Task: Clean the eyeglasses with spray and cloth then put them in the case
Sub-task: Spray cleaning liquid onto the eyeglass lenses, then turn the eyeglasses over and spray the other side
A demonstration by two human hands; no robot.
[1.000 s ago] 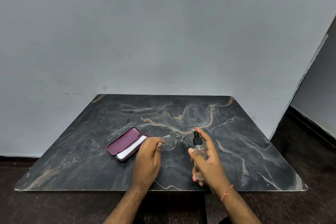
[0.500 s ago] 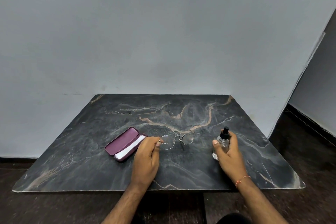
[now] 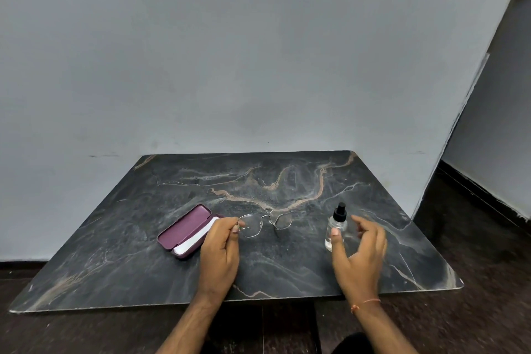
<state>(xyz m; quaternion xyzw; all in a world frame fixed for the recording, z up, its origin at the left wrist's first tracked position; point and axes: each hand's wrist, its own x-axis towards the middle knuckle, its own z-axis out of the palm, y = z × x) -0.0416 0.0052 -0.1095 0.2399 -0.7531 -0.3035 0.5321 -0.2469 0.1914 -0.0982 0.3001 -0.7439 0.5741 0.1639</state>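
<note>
Thin wire-rimmed eyeglasses (image 3: pixel 265 223) are held just above the dark marble table (image 3: pixel 143 238), and my left hand (image 3: pixel 219 253) pinches their left end. A small clear spray bottle (image 3: pixel 336 225) with a black nozzle stands upright on the table to the right. My right hand (image 3: pixel 359 256) is just beside the bottle with fingers spread apart, the thumb next to its lower part, no longer gripping it. An open maroon case (image 3: pixel 184 227) lies left of my left hand, with a folded white cloth (image 3: pixel 195 240) inside it.
The table stands against a grey wall (image 3: pixel 258 66). A dark floor (image 3: pixel 474 238) runs along its right and near sides. The table's near edge is just behind my wrists.
My right hand carried the spray bottle from beside the glasses to the right, stood it on the table and let go of it. My left hand kept holding the glasses.
</note>
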